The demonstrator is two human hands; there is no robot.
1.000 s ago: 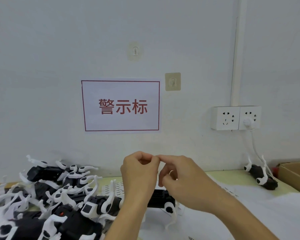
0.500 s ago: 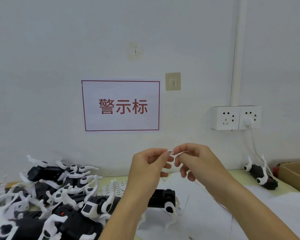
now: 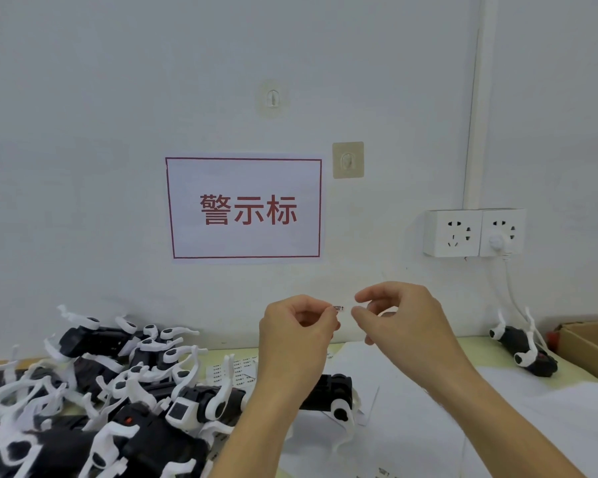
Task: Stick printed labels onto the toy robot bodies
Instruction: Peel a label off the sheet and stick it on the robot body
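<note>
The left hand (image 3: 299, 326) now pinches the small printed label (image 3: 338, 308) alone, raised above the toy robot body (image 3: 328, 391) at the tabletop's middle, since the right hand (image 3: 394, 313) has let go, fingers loosely curled, leaving the label peeled and ready for sticking.

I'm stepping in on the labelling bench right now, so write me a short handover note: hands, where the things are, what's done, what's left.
Left hand: raised above the table, pinching a small printed label at its fingertips.
Right hand: beside it, fingers curled close to the label's free end; whether they touch it cannot be told.
Toy robot body: lies on the table just below the hands, partly hidden by the left wrist.
Pile of toy robots: at the left. One more toy robot sits apart at the right.
Label sheet: flat behind the pile.
Done: one label is off the sheet.
Left: stick it on a body; which bodies already carry labels cannot be told.
</note>
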